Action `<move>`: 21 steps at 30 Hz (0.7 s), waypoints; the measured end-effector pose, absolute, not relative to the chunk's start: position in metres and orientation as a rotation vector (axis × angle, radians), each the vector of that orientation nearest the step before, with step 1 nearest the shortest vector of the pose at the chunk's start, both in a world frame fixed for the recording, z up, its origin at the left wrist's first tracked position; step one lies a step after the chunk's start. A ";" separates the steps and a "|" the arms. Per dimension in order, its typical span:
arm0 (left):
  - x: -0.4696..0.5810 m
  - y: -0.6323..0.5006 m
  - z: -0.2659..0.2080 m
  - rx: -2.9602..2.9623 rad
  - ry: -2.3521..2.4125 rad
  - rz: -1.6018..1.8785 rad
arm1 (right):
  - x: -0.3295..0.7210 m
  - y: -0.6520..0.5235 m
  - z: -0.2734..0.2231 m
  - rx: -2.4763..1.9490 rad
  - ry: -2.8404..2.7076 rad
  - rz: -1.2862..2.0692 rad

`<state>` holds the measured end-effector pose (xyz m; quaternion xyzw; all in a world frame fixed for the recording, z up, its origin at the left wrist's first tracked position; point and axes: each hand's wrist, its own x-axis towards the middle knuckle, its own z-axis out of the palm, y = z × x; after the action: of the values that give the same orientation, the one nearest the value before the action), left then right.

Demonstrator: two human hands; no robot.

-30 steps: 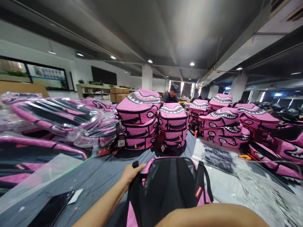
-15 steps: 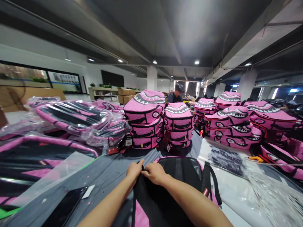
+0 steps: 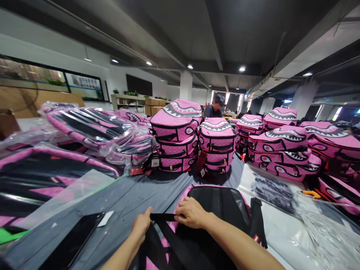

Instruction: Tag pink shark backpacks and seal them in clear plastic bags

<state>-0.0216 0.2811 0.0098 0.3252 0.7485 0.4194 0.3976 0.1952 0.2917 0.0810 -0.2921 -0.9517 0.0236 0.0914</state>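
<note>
A pink and black backpack point(image 3: 216, 202) lies in front of me with its black back panel facing up. My left hand point(image 3: 141, 225) grips one end of a black strap point(image 3: 163, 217). My right hand point(image 3: 191, 213) pinches the same strap a short way to the right, over the backpack's left edge. Between my two hands the strap is stretched nearly level. A second shoulder strap point(image 3: 258, 221) hangs off the backpack's right side, with a small red tag on it. My fingertips are partly hidden behind my hands.
Stacked pink shark-mouth backpacks point(image 3: 177, 127) stand behind, with more stacks point(image 3: 278, 150) to the right. Plastic-wrapped backpacks point(image 3: 90, 127) pile up at left. A black tablet-like slab point(image 3: 73, 240), clear plastic bags point(image 3: 323, 232) and orange-handled scissors point(image 3: 311, 194) lie about. A person point(image 3: 214, 108) stands beyond.
My hands have moved apart, the left one leftward and down, pulling a length of strap taut between them. The view has shifted slightly.
</note>
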 end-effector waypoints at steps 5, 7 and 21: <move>-0.024 0.270 0.076 0.746 1.524 1.249 | 0.173 0.300 0.104 -1.193 -2.529 0.595; -0.021 0.266 0.112 0.831 1.388 1.294 | 0.165 0.304 0.119 -1.146 -2.481 0.684; 0.032 0.240 0.198 1.291 1.281 1.364 | 0.207 0.296 0.192 -0.994 -2.514 0.101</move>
<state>0.0315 0.2399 0.1978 0.5151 0.5112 0.5444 0.4206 0.2073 0.2961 0.1923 -0.3586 -0.9073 0.0363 0.2167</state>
